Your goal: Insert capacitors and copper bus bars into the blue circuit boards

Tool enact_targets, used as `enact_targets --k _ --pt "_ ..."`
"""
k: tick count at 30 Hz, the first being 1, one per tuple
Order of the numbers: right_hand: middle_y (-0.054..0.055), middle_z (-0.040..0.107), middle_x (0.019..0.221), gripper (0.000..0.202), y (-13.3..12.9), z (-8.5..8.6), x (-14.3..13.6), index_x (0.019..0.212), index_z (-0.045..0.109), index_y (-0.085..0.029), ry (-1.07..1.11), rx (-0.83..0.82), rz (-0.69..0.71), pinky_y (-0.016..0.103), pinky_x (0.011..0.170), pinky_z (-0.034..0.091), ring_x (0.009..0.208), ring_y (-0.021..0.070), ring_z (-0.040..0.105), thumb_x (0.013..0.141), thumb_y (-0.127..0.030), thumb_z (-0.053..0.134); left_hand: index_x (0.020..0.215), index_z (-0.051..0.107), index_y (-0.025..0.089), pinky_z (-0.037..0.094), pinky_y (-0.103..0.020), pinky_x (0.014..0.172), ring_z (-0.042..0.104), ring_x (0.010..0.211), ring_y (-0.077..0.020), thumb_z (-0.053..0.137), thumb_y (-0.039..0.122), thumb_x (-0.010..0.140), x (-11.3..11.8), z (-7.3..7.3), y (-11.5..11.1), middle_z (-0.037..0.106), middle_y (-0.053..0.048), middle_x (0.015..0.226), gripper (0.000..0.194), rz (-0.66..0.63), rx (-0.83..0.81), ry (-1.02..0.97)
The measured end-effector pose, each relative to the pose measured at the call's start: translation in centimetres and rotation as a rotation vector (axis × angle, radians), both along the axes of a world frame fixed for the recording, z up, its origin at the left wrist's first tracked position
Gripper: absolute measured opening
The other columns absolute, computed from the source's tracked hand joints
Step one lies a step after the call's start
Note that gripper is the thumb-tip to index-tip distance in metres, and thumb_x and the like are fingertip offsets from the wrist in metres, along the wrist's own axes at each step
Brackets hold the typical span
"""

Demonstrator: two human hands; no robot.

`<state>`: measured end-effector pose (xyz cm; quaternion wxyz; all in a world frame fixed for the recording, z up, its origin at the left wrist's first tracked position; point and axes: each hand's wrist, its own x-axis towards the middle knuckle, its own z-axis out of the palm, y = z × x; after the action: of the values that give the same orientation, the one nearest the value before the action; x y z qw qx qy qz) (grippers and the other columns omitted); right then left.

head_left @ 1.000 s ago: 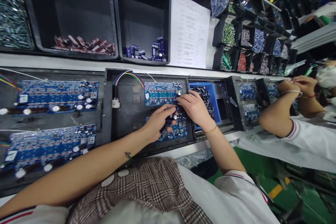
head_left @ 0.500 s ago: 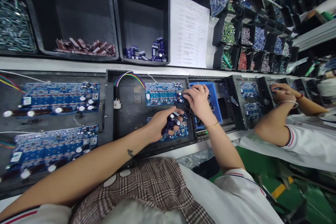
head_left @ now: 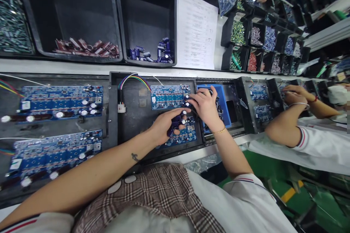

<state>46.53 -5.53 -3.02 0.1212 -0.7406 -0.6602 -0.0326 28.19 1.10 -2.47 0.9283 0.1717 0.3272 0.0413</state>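
Note:
My left hand (head_left: 162, 125) is curled around several dark purple capacitors (head_left: 174, 126), their silvery ends facing right. It hovers over the lower blue circuit board (head_left: 188, 136) and covers part of it. At the right end of the upper circuit board (head_left: 165, 98), my right hand (head_left: 207, 106) pinches at a small capacitor (head_left: 187, 96) with its fingertips; the grip is partly hidden. Both boards lie in a black carrier (head_left: 133, 127). Just behind my right hand sits a blue tray (head_left: 224, 103) with dark parts in it.
Black bins hold brown capacitors (head_left: 87, 48) and purple capacitors (head_left: 164, 51). A printed sheet (head_left: 197, 29) lies beside them. Populated boards (head_left: 62, 102) rest in a carrier at left. Small part bins (head_left: 253, 62) stand at back right. A co-worker's arm (head_left: 284, 120) is at right.
My right hand has shifted slightly left and down at the upper board's right end. My left hand has drawn slightly left, with the capacitors still in it.

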Motion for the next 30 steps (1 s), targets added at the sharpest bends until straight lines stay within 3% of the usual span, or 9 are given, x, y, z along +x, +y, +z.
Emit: enact_targets --k 3,7,11,14,17,22,30 --pt "0.003 0.072 0.095 0.023 -1.5 1.7 -2.2 0.112 0.066 -0.028 0.104 0.072 -0.071 0.054 0.113 0.021 0.107 0.0234 0.058 0.095 -0.039 0.054 0.110 0.068 0.022 0.028 -0.011 0.034 0.052 0.047 -0.0057 0.055 0.027 0.092 0.0 0.0 -0.3 0.054 -0.002 0.080 0.023 0.034 0.068 0.034" --pt "0.000 0.073 0.093 0.016 -3.1 3.4 -4.1 0.103 0.067 -0.029 0.228 0.024 -0.015 0.049 0.113 0.024 0.107 0.0219 0.059 0.094 -0.037 0.057 0.112 0.065 0.020 0.027 -0.011 0.033 0.052 0.045 -0.0062 0.057 0.026 0.091 0.2 0.6 -0.9 0.055 -0.002 0.078 0.023 0.055 0.061 0.057" --pt "0.001 0.073 0.100 0.018 -3.2 2.1 -2.6 0.108 0.065 -0.029 0.124 0.037 -0.165 0.055 0.113 0.018 0.113 0.0242 0.056 0.096 -0.026 0.051 0.108 0.065 0.009 0.023 -0.011 0.030 0.043 0.042 -0.0038 0.052 0.019 0.090 -0.2 1.0 -1.4 0.050 -0.001 0.071 0.024 0.039 -0.145 0.022" --pt "0.003 0.072 0.098 0.021 -2.8 0.5 -1.2 0.111 0.061 -0.026 0.094 -0.010 -0.172 0.057 0.114 0.012 0.117 0.0244 0.053 0.094 -0.019 0.052 0.102 0.065 0.005 0.025 -0.011 0.030 0.043 0.044 -0.0039 0.047 0.016 0.089 -0.9 1.0 -1.9 0.053 -0.005 0.075 0.025 0.038 -0.223 0.004" --pt "0.003 0.072 0.095 0.016 -2.3 -0.3 -0.7 0.105 0.059 -0.023 0.112 -0.022 -0.170 0.056 0.115 0.011 0.118 0.0243 0.052 0.091 -0.017 0.054 0.103 0.065 0.006 0.024 -0.010 0.030 0.044 0.046 -0.0035 0.048 0.014 0.088 -1.7 1.0 -2.7 0.055 -0.006 0.081 0.025 0.035 -0.212 -0.026" --pt "0.002 0.071 0.091 0.008 -2.0 -0.1 -0.6 0.096 0.059 -0.023 0.140 -0.037 -0.163 0.057 0.113 0.015 0.114 0.0245 0.054 0.089 -0.019 0.057 0.109 0.066 0.011 0.024 -0.010 0.031 0.044 0.046 -0.0031 0.055 0.020 0.091 -2.6 1.0 -3.6 0.052 -0.002 0.080 0.023 0.032 -0.122 -0.030" --pt "0.002 0.069 0.091 0.007 -1.8 0.1 -0.4 0.093 0.060 -0.023 0.149 -0.022 -0.171 0.055 0.113 0.017 0.111 0.0238 0.055 0.087 -0.020 0.059 0.108 0.065 0.010 0.025 -0.009 0.032 0.046 0.049 -0.0026 0.057 0.020 0.091 -2.8 0.5 -3.4 0.048 0.000 0.082 0.022 0.063 -0.101 -0.014"
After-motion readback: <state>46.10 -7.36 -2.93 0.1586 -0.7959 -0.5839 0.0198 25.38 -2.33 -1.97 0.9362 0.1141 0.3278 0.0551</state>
